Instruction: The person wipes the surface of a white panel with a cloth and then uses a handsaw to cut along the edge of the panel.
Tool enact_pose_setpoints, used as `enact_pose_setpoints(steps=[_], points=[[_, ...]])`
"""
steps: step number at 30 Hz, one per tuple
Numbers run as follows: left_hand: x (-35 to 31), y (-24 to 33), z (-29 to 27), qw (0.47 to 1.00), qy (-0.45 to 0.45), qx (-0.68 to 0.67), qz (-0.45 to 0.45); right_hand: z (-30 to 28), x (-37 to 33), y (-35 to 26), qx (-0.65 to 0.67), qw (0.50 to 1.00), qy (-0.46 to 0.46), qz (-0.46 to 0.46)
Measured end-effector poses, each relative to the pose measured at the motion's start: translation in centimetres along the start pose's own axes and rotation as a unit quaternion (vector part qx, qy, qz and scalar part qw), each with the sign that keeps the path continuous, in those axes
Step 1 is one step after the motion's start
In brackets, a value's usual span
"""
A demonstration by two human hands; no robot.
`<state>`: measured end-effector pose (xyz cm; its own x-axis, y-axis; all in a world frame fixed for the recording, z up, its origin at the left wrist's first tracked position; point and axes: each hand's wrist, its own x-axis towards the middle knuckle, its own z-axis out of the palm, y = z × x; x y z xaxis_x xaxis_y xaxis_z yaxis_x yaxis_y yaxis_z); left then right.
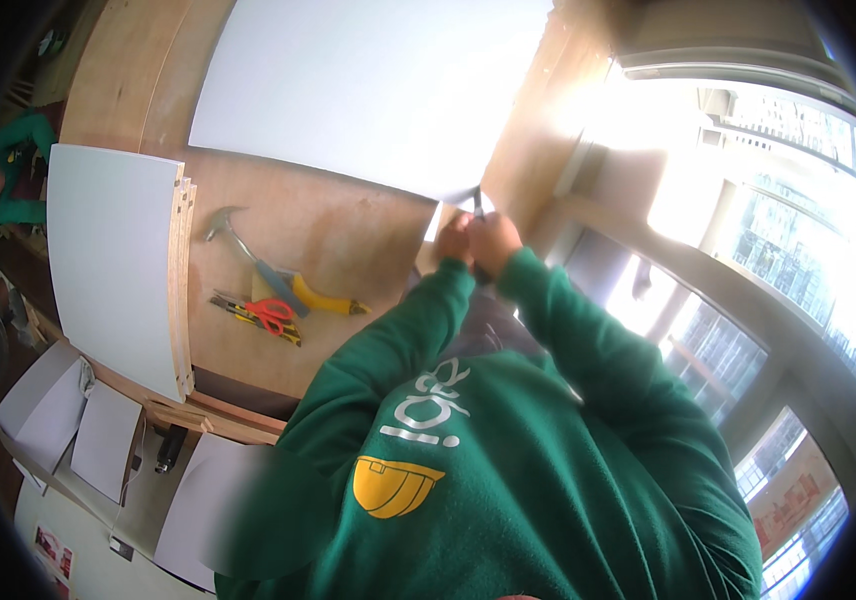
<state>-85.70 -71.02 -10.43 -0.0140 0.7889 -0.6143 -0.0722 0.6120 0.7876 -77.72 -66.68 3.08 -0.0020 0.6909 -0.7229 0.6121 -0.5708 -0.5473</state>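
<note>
White sheet: the large white sheet [358, 100] lies spread over the far part of the wooden counter [348, 215], with its near right corner at the hands.
Near right corner: a dark, curved patch shows here, either a lifted edge or a shadow; a short white strip [433, 222] shows just left of the fingers, and I cannot tell whether it is joined to the sheet.
Dark tool: a slim dark tool [478, 200] points away from the body at that corner (blade or plain shaft, the glare hides which).
Right hand: the right hand [495, 243] is closed around the tool.
Left hand: the left hand [456, 240] is bunched close beside it; whether it grips anything cannot be told.
Progress: the sheet is laid out and looks mostly flat; by my judgement the corner work is under way and unfinished, while how much of the right edge is done is lost in bright light.
Hand tools: on the counter to the left lie a claw hammer [276, 283], a yellow-handled tool [328, 298] and red-handled scissors [270, 314], crowded together and apart from both hands.
Board stack: farther left stand layered white-topped boards [113, 260].
Surroundings: bright windows [793, 240] on the right; a co-worker in green [23, 205] at the far left.
</note>
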Motion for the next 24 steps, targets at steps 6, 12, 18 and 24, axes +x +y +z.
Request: enact_pose_setpoints(steps=[6,12,18,24], points=[[-0.8,2.2,0.4,0.997,-0.029,0.061,0.022,-1.7,-1.3,-1.7,-0.419,0.886,-0.017,-0.197],[-0.5,1.5,-0.2,0.996,-0.005,0.073,0.057,-0.6,0.2,-2.5,-0.046,0.999,-0.025,-0.003],[0.0,0.5,-0.2,0.999,-0.014,0.046,0.021,-2.3,-1.4,-6.0,-0.515,0.832,-0.099,-0.179],[-1.4,0.8,0.1,0.994,0.021,0.098,0.047,-0.8,-0.4,-5.3,-0.483,0.863,-0.035,-0.145]])
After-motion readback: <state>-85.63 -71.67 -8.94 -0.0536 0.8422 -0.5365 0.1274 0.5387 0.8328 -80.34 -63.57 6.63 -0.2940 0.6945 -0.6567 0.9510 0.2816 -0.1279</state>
